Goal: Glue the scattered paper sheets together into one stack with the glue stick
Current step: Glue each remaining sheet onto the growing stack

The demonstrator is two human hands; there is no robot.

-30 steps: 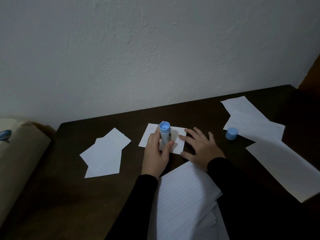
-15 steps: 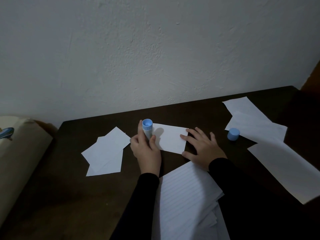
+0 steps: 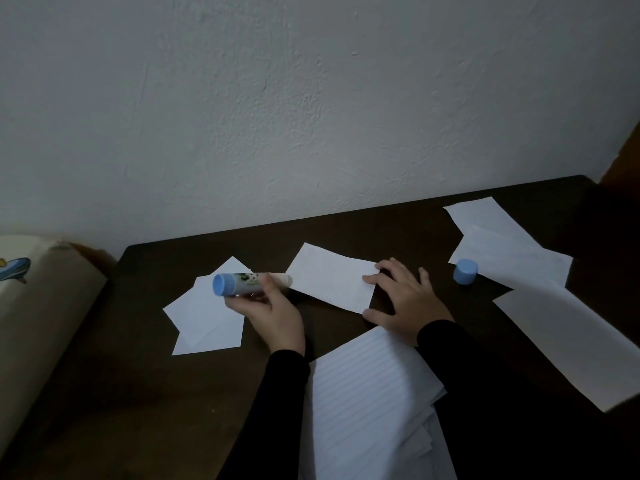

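The left hand [image 3: 273,313] curls round the glue stick [image 3: 250,284], holding it nearly level above the dark surface [image 3: 138,393], its bare tip just at the left edge of the small paper sheet [image 3: 332,277]. The right hand [image 3: 405,299] lies with fingers spread, fingertips pressing that sheet's right edge. The sheets look thin and light, apt to slide or crease, so pinning a corner flat seems wise; the stick is rigid and best held mid-barrel. Its blue cap [image 3: 465,270] stands beside more sheets on the right [image 3: 512,258]. Another little pile [image 3: 207,317] lies left. The lined sheets [image 3: 367,400] near me run off the bottom, and in this dim light I cannot tell whether any glue is laid.
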